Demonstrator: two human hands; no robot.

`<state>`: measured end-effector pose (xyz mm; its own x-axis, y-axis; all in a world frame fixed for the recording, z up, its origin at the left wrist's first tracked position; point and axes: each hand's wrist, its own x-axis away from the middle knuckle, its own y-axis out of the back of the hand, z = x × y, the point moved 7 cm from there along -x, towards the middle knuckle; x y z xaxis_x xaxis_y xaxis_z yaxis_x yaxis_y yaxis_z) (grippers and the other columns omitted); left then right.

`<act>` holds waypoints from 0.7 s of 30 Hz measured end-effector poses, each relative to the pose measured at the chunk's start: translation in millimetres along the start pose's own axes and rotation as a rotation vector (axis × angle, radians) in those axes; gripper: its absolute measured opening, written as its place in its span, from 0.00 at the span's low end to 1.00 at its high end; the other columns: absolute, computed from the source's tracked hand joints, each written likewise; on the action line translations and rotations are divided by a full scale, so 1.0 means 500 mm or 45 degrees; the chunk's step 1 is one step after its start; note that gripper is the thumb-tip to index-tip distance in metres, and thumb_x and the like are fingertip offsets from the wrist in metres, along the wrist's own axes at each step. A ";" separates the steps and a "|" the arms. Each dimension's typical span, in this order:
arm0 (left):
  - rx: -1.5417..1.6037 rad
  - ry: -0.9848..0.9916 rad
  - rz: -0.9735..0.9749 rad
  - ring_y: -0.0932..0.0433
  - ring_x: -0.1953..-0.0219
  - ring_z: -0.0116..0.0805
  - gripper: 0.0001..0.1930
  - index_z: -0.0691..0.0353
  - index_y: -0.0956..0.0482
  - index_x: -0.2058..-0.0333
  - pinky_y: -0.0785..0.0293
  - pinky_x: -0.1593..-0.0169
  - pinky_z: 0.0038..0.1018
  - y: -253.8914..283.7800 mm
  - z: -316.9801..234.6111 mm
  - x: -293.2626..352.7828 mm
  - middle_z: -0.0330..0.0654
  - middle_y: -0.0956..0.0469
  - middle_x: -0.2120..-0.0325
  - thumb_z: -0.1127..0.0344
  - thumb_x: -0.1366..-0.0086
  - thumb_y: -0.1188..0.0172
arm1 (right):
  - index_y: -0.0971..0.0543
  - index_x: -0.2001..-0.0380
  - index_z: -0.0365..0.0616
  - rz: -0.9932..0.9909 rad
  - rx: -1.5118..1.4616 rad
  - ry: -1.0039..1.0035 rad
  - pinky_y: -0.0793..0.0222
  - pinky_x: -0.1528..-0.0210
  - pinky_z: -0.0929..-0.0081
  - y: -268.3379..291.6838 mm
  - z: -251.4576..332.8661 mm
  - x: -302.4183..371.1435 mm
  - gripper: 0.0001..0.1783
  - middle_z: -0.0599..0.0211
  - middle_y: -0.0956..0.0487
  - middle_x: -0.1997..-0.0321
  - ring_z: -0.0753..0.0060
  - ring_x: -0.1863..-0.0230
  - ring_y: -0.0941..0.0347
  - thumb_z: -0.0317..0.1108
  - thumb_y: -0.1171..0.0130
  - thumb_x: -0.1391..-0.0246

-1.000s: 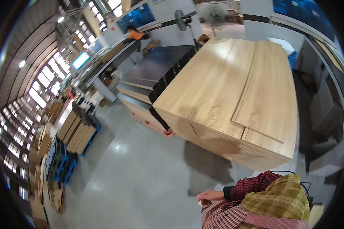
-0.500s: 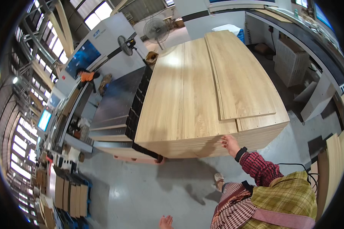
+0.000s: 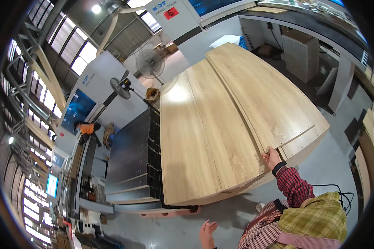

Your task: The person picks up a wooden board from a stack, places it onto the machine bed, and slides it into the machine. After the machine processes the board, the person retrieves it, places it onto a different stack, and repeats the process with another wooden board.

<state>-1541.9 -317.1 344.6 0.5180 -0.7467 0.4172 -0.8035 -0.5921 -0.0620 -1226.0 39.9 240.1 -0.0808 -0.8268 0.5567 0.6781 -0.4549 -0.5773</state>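
Observation:
My right hand (image 3: 271, 159), in a red-and-black checked sleeve, is closed on the near left corner of a long wood-grain board (image 3: 265, 97). That board lies on top of a tall stack of similar pale boards (image 3: 197, 137), set a little back from the stack's near edge. Small drilled holes show along the board's edges. My left hand (image 3: 207, 233) hangs in the air low in the view, short of the stack, with its fingers apart and nothing in them.
Left of the stack stands a pile of dark panels (image 3: 129, 153) on a reddish pallet. Beyond are two fans (image 3: 149, 63) and white machines. A person in orange (image 3: 87, 128) works at the far left. A long machine table (image 3: 320, 35) runs along the right, with stacked panels (image 3: 300, 56) beneath.
My right hand has moved forward from the stack's near edge and closed on the top board's corner. My left hand has come up further into view. The view has shifted and tilted.

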 end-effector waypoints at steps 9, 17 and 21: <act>-0.121 0.121 0.469 0.24 0.61 0.38 0.19 0.72 0.35 0.52 0.29 0.58 0.25 -0.098 -0.101 -0.264 0.54 0.25 0.62 0.63 0.36 0.53 | 0.35 0.76 0.49 -0.016 0.106 0.032 0.46 0.85 0.78 -0.016 0.009 0.042 0.09 0.76 0.40 0.84 0.82 0.87 0.46 0.37 0.52 0.45; -0.300 0.413 1.017 0.25 0.58 0.43 0.20 0.74 0.40 0.49 0.29 0.53 0.30 -0.221 -0.060 -0.373 0.57 0.27 0.61 0.66 0.35 0.56 | 0.31 0.80 0.43 -0.174 0.271 0.105 0.47 0.88 0.78 0.064 -0.150 0.290 0.12 0.76 0.39 0.90 0.82 0.91 0.46 0.37 0.51 0.47; -0.381 0.656 1.314 0.29 0.53 0.44 0.24 0.72 0.45 0.46 0.33 0.49 0.32 -0.249 0.000 -0.369 0.58 0.30 0.56 0.61 0.35 0.56 | 0.31 0.81 0.43 -0.251 0.052 -0.036 0.48 0.88 0.79 0.114 -0.257 0.471 0.10 0.75 0.39 0.89 0.81 0.91 0.46 0.34 0.52 0.49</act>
<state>-1537.4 -105.3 275.2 -0.5372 -0.5785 0.6138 -0.8434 0.3623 -0.3967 -1300.2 -223.2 261.6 -0.1947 -0.7135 0.6731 0.6803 -0.5926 -0.4313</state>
